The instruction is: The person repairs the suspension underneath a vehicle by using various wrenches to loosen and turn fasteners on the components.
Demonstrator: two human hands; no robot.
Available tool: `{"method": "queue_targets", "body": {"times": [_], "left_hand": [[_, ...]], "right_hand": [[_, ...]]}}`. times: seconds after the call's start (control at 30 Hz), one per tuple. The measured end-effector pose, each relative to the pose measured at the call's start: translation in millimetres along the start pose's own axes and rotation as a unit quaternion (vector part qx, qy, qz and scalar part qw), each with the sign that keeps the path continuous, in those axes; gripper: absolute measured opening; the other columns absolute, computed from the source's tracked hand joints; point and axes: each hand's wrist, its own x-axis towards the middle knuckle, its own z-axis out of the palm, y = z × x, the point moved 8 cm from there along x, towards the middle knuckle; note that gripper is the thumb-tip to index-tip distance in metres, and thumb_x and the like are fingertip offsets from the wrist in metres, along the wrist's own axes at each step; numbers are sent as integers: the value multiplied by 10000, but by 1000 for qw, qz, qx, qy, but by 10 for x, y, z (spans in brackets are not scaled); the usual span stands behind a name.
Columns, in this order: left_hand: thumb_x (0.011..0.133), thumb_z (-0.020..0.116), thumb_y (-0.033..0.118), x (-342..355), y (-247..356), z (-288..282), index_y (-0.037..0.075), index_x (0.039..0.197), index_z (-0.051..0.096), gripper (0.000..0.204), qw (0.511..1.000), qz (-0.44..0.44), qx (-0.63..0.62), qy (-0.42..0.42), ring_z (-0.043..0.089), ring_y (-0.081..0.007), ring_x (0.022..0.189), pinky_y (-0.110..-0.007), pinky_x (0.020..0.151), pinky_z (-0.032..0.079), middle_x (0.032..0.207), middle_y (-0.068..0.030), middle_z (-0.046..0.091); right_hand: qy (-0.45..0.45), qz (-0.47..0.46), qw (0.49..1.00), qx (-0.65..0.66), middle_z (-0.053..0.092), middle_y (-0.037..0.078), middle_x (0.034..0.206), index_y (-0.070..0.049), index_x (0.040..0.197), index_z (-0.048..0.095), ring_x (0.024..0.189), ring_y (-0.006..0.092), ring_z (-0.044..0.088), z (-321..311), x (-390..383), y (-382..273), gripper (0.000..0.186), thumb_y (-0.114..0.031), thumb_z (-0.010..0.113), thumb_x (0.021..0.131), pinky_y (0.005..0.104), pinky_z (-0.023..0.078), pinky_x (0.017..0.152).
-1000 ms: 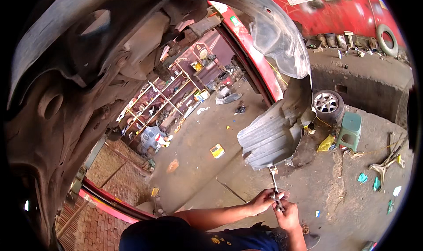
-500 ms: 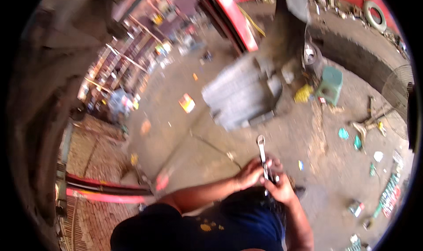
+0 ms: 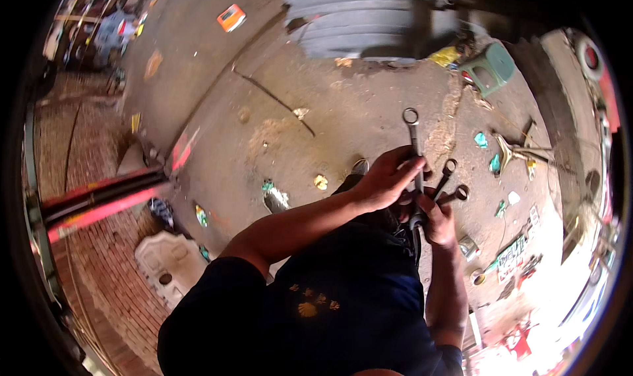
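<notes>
In front of my body, my left hand is closed around the shaft of a long metal wrench, which points away from me with its ring end up. Its lower end reaches down beside my right hand. That hand is closed on more wrenches. Two of their ring ends stick out past my fingers, an upper wrench and a lower wrench. The handles of these two are mostly hidden in my grip.
Grey ribbed sheet metal lies at the far side, with a green plastic stool to its right. A red-edged post stands at left by a pale molded panel. A metal fan base and litter are at right.
My view has swung down and to the right, so the stool and sheet metal sit higher. The wrenches have spread apart, with two ring ends now showing beside my right hand.
</notes>
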Motion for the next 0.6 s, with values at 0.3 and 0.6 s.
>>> {"method": "queue_targets", "body": {"times": [0.3,0.6], "left_hand": [[1002,646,287,-232,-193,-603,-9,1056,694,305,999,2,-5,45,618,-149,848,-328,782,495,854,-101,678],[1023,642,229,77,-78,-1232,10,1120,693,245,998,-36,45,-28,661,-137,958,-317,858,527,993,-86,712]], "right_hand": [[62,126,954,-266,594,-24,680,-6,886,680,640,57,526,-117,141,167,126,-108,660,957,266,415,555],[25,190,942,-275,678,-3,788,-27,937,722,720,67,589,-47,696,312,53,-54,744,897,258,467,613]]}}
